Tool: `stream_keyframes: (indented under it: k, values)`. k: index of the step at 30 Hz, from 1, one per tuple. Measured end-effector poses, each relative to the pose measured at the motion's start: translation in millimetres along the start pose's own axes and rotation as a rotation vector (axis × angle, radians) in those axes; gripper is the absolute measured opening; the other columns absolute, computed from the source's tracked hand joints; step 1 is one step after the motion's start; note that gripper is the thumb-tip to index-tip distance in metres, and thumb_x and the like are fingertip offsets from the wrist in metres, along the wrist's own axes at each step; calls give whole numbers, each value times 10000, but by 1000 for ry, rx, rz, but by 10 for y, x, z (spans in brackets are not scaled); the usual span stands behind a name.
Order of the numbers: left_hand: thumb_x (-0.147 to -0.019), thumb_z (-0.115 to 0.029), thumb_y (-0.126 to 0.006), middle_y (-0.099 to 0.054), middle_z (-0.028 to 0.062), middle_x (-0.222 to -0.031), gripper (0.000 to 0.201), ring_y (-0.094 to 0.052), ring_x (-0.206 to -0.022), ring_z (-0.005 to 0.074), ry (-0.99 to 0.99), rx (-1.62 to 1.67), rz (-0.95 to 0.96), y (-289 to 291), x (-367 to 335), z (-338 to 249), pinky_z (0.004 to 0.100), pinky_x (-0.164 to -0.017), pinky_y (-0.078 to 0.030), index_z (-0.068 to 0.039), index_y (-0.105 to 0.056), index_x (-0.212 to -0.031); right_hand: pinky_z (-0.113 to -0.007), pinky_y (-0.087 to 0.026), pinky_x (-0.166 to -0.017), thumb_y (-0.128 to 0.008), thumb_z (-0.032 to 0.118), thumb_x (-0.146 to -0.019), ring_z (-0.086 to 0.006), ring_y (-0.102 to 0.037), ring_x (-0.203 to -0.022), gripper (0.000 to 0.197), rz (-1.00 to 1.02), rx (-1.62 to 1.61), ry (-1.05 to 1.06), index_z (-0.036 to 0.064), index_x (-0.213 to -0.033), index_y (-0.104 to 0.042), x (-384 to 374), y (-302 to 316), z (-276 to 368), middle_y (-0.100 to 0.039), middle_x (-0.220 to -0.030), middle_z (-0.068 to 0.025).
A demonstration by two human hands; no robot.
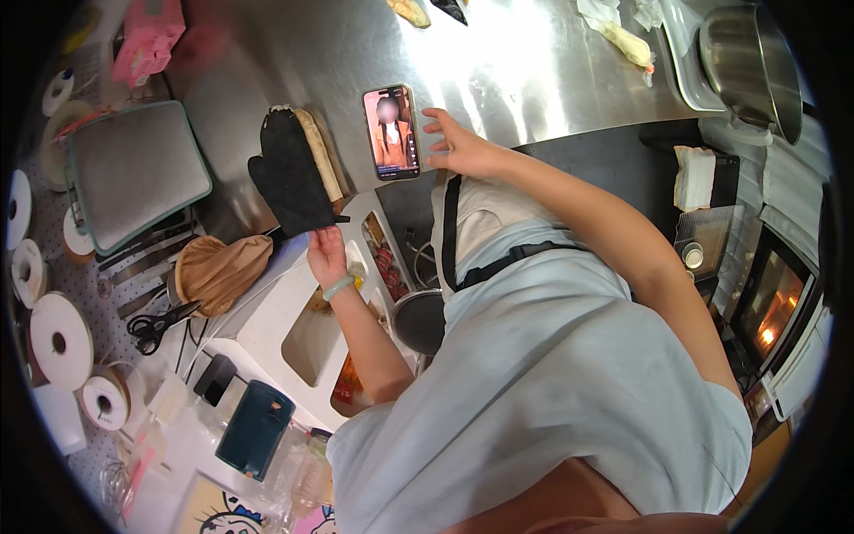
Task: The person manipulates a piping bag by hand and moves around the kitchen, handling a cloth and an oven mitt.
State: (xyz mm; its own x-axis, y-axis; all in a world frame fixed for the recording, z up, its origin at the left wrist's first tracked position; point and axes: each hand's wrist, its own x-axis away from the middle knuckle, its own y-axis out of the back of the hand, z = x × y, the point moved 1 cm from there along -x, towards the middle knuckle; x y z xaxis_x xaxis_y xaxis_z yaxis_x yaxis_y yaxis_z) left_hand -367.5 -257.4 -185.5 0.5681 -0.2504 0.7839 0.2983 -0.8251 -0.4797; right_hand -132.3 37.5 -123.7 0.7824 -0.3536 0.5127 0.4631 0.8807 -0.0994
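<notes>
My left hand (327,255) pinches the cuff of a black oven mitt (290,172) that lies on the steel counter (498,62), on top of a tan mitt (318,151). My right hand (455,144) reaches across my body, and its spread fingers rest against the right edge of a phone (391,132). The phone lies flat on the counter with its screen lit. My light blue shirt and dark apron straps fill the lower middle of the view.
A steel pot (749,64) stands at the far right, and an oven (772,307) glows at the right. On the left are a grey pad (133,169), tape rolls (59,338), scissors (157,326), a brown cloth (219,271) and a white bin (294,311) with openings.
</notes>
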Motion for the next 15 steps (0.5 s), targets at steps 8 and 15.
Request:
stream_keyframes:
  k: [8,15]
  values:
    - [-914,-111,-404,-550,135,-1158,257,-517,-1057,263,-7,-147,168,-456,167,62,403,-939,-397,14,-502,-1116,-330,-423,-880,-581,30,-786,-244,-480,-1075,725,14,-196,-27,87,-1364,-147,-267,-165,11,-350,-1249,-156]
    - [-840,-133,-468,-556,150,-1104,287,-522,-1030,264,6,-228,432,-855,107,-309,376,-896,-420,5,-517,-1086,-336,-438,-859,-564,38,-793,-241,-492,-1041,608,-108,-29,122,52,-1319,-258,-171,-249,97,-416,-1222,-167]
